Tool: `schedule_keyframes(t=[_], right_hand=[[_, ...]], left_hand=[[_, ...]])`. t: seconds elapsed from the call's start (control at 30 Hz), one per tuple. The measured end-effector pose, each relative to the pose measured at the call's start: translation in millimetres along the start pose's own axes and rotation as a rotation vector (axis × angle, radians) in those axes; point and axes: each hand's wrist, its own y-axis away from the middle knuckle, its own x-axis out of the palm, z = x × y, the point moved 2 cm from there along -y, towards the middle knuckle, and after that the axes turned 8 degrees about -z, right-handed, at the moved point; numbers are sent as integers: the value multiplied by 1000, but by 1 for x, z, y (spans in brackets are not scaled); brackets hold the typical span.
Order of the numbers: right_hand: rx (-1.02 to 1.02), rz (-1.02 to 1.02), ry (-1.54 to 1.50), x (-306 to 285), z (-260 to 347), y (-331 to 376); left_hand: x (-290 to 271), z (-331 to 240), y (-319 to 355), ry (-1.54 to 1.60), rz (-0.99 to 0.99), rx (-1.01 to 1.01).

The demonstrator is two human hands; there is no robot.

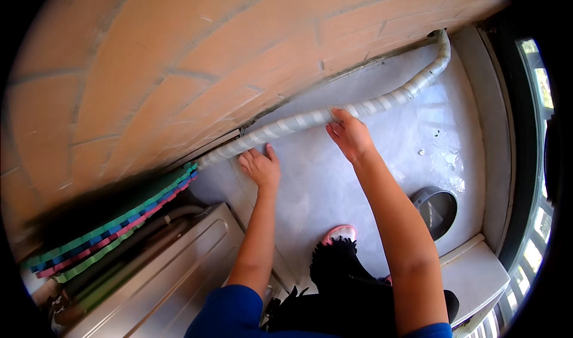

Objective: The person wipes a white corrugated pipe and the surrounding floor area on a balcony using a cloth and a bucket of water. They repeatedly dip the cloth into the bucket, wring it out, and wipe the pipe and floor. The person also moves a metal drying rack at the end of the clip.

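Observation:
A long pipe wrapped in pale, spiralling tape [298, 122] runs along the foot of the tiled wall and bends up into a hole at the far right. My right hand [351, 136] has its fingers over the pipe near its middle, with the thumb at its near side, gripping it. Further left, my left hand [261, 168] is at the pipe's near edge, fingers apart and thumb raised. Whether its fingertips press on the pipe is hard to tell.
Orange wall tiles [239, 57] rise beyond the pipe. Several coloured foam mats [113, 230] stand at left, behind a pale metal panel [173, 272]. On the grey floor [322, 183] lies a dark round tub [437, 211]. A white box [477, 275] and railing [531, 266] are at right.

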Motion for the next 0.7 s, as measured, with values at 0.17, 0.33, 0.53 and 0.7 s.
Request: schedule_keyframes(t=[0.17,0.33,0.53,0.7], right_hand=[[3,-16,-7,3,-4,1],[-1,-16,41,0,0,2],[0,-18,35,3,1,9],[10,-57,36,2,2,7]], left_hand=[[-1,13,5,165,-215,281],[3,13,8,120,-110,334],[16,1,-6,53,-232,187],[40,-24,-13,24,-389,10]])
